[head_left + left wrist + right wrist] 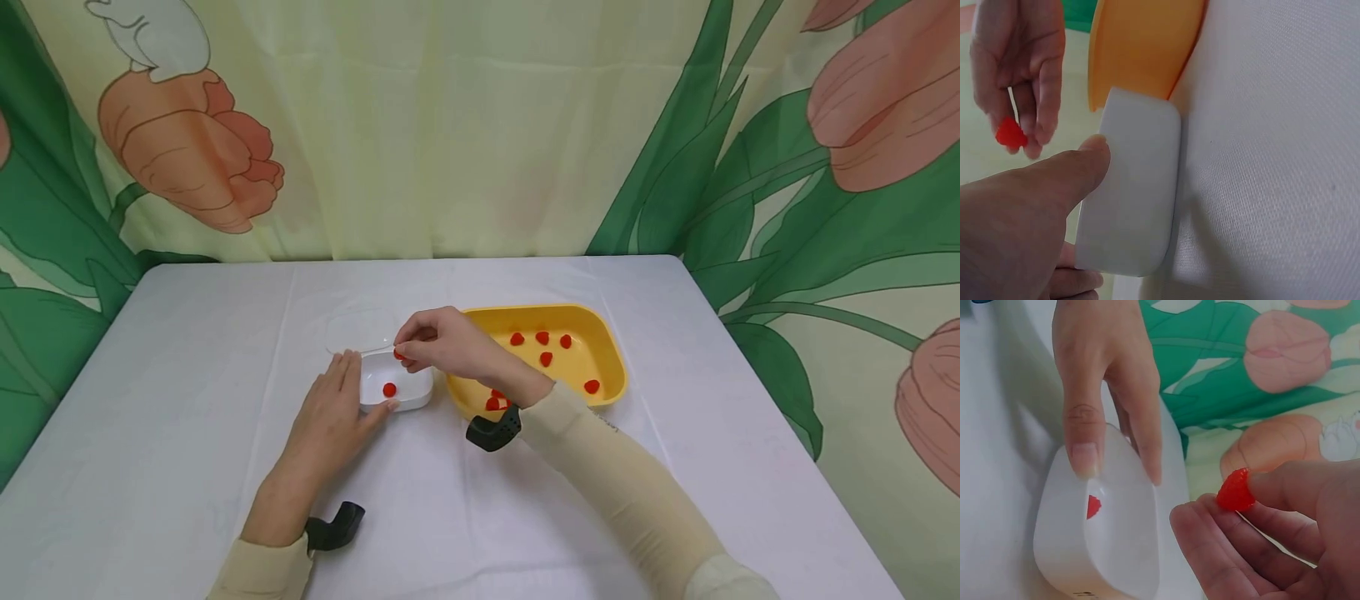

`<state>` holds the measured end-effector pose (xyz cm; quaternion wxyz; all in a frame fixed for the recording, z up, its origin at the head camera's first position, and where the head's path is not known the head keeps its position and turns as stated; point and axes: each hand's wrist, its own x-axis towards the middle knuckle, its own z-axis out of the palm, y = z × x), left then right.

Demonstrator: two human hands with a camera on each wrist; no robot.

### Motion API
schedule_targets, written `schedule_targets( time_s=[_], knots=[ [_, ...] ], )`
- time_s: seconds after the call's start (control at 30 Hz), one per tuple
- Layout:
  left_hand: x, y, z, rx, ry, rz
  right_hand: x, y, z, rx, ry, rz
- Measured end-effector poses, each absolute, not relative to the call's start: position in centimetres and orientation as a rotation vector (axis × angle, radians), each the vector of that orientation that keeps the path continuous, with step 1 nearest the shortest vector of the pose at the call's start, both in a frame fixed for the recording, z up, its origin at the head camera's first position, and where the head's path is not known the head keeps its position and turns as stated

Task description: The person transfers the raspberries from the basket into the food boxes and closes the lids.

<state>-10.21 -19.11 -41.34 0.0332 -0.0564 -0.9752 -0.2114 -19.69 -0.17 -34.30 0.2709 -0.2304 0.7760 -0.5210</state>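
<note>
In the head view, my right hand point(442, 342) hovers over a small white box point(416, 400) and pinches a red raspberry point(1236, 490) between thumb and fingertips. My left hand point(330, 417) holds that box at its left side, thumb on the near rim and fingers along the far side, as the left wrist view also shows with the thumb against the box wall point(1132, 187). One raspberry point(389, 389) lies inside the white box. To the right stands a yellow tray point(611, 379) with several more raspberries point(546, 358), partly hidden by my right forearm.
Behind the white box lies a clear lid point(360, 329), hard to make out against the white tablecloth point(187, 400). A patterned curtain point(450, 125) hangs behind the table's far edge. The yellow tray stands close beside the white box.
</note>
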Motion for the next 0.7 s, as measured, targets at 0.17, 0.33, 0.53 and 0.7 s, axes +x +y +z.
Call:
schedule_targets(
  time_s=[0.17,0.33,0.53,0.7],
  knots=[
    [-10.2,-19.1,-41.2,-0.158,-3.014,-0.653,-19.6,-0.8,-34.6,-0.659,2.202,-1.275],
    [-10.2,-19.0,-41.3,-0.163,-3.003,-0.649,-19.7,-1.2,-35.2,-0.727,2.287,-1.159],
    [-10.2,-19.0,-41.4,-0.166,-2.989,-0.633,-19.7,-1.6,-36.0,-0.738,2.326,-1.088],
    [-10.2,-19.0,-41.5,-0.153,-2.998,-0.618,-19.6,-1.9,-36.3,-0.761,2.349,-1.028]
  ],
)
